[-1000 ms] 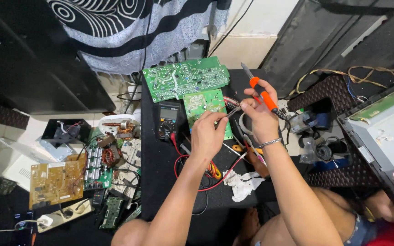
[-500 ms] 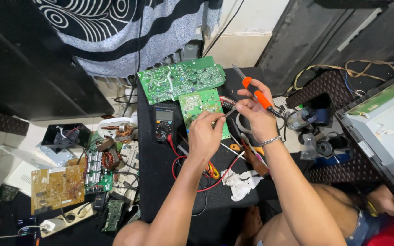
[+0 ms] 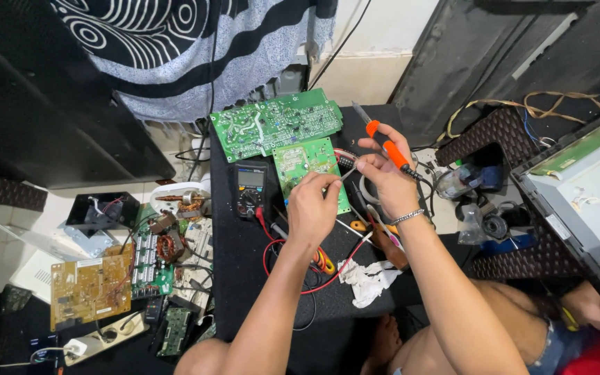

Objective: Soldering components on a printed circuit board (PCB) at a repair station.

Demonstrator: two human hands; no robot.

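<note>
Beside the multimeter (image 3: 250,189) lie two green circuit boards: a large one (image 3: 272,123) and a small one (image 3: 307,167). One yellow board (image 3: 81,290) lies well left. One soldering iron (image 3: 387,147), two hands.

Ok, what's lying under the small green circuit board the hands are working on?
The small green circuit board lies on a black table top, its top edge against a larger green board. The left hand covers its lower part, hiding what's beneath.

Bare, sleeveless arms; a thin silver chain bracelet (image 3: 408,217) on the right wrist.
</note>
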